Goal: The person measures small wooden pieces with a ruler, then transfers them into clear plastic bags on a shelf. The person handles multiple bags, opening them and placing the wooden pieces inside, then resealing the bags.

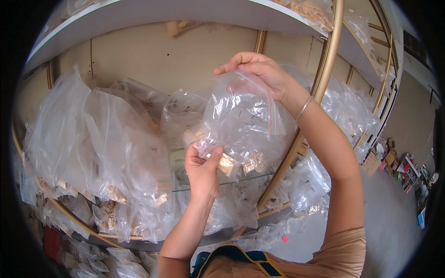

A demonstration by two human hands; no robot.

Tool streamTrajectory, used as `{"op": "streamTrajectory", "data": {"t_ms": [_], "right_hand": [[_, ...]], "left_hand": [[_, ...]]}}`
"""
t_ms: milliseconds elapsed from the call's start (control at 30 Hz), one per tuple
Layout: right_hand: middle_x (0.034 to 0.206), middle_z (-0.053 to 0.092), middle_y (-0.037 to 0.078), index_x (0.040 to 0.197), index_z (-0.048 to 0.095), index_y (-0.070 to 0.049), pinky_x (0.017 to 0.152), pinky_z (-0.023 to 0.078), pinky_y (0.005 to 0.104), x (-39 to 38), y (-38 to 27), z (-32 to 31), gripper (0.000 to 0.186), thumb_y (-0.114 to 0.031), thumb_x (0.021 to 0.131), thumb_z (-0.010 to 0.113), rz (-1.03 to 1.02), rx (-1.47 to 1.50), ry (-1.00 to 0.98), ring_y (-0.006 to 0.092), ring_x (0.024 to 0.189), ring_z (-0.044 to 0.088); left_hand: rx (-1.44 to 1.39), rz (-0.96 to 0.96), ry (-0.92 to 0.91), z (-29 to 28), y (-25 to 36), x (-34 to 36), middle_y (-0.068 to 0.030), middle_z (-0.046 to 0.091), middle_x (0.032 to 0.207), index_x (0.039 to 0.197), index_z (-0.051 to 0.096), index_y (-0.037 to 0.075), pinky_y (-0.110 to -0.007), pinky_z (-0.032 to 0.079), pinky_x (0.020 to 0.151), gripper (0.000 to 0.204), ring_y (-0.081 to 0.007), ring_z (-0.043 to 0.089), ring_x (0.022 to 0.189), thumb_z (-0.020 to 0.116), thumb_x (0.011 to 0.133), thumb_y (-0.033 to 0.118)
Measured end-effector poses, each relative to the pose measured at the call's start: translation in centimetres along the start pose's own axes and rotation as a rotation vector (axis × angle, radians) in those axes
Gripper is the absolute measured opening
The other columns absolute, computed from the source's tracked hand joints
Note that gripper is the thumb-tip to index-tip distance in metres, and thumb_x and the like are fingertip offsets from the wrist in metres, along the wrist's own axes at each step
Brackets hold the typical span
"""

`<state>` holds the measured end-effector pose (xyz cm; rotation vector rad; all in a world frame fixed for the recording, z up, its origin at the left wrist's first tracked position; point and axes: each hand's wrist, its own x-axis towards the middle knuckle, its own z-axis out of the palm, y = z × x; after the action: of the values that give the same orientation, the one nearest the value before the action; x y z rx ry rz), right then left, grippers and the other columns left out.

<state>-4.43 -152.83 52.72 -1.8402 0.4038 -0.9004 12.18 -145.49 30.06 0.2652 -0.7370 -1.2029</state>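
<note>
A clear zip bag (pixel 241 120) with small pale wooden pieces (pixel 227 164) at its lower end is raised over the middle shelf. My left hand (pixel 201 169) is closed on the bag's lower left corner, thumb pressed on the crinkled plastic. My right hand (pixel 259 76) is higher, pinching the top of the bag near its zip edge, with the index finger curled over it and part of the hand seen through the plastic. More similar bags of wooden pieces (pixel 111 148) lie just behind and left of my hands.
A white upper shelf (pixel 185 11) crosses above. A gold frame post (pixel 336 23) runs down right of my hands. A glass shelf edge (pixel 220 183) and lower shelves of bags (pixel 130 259) are below. At far right, a grey floor (pixel 389 208) holds piles of boxes (pixel 394 155).
</note>
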Motion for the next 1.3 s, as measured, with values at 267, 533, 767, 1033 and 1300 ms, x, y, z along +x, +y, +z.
{"op": "streamTrajectory", "data": {"t_ms": [267, 533, 767, 1033, 1300], "right_hand": [[0.123, 0.069, 0.019, 0.140, 0.052, -0.001, 0.081, 0.062, 0.0346, -1.9, 0.1, 1.4, 0.044, -0.019, 0.102, 0.064, 0.157, -0.361, 0.147, 0.0215, 0.097, 0.073], [0.091, 0.074, 0.004, 0.111, 0.070, -0.001, 0.063, 0.053, 0.0239, -1.3, 1.6, -0.5, 0.018, -0.015, 0.100, 0.068, 0.177, -0.591, 0.391, 0.0070, 0.071, 0.062], [0.084, 0.067, -0.002, 0.112, 0.073, -0.001, 0.060, 0.045, 0.0205, -1.0, 2.3, -1.1, 0.021, -0.018, 0.101, 0.068, 0.086, -0.594, 0.434, 0.0032, 0.070, 0.056], [0.085, 0.067, -0.005, 0.113, 0.074, -0.003, 0.062, 0.043, 0.0188, -0.3, 3.6, -0.4, 0.020, -0.018, 0.102, 0.067, -0.031, -0.482, 0.551, 0.0008, 0.070, 0.052], [0.078, 0.061, -0.008, 0.113, 0.073, -0.003, 0.055, 0.039, 0.0193, 0.2, 4.4, -0.3, 0.019, -0.017, 0.103, 0.066, -0.016, -0.391, 0.520, 0.0008, 0.065, 0.048]], "left_hand": [[0.117, 0.199, 0.128, -0.9, -0.7, 1.2, -0.0060, 0.071, 0.102, 0.112, 0.058, 0.004, -0.028, 0.054, 0.079, 0.029, -0.0115, 0.066, 0.089, 0.074, 0.091, -0.006], [-0.081, -0.032, 0.180, -2.2, 0.3, 1.2, -0.0017, 0.072, 0.101, 0.114, 0.059, 0.007, -0.029, 0.057, 0.076, 0.023, -0.0115, 0.068, 0.092, 0.074, 0.096, 0.008], [-0.045, 0.091, 0.164, -3.2, -0.3, 1.5, -0.0028, 0.074, 0.095, 0.109, 0.063, 0.009, -0.028, 0.059, 0.075, 0.016, -0.0119, 0.070, 0.090, 0.074, 0.097, 0.010], [-0.196, -0.159, 0.107, -2.5, 0.6, 1.3, -0.0075, 0.074, 0.100, 0.109, 0.064, 0.006, -0.035, 0.065, 0.076, 0.013, -0.0191, 0.073, 0.092, 0.071, 0.099, 0.012], [-0.153, -0.314, -0.101, -1.4, -1.0, 0.3, -0.0093, 0.075, 0.105, 0.112, 0.068, 0.002, -0.036, 0.067, 0.080, 0.016, -0.0211, 0.075, 0.095, 0.069, 0.096, -0.001]]}}
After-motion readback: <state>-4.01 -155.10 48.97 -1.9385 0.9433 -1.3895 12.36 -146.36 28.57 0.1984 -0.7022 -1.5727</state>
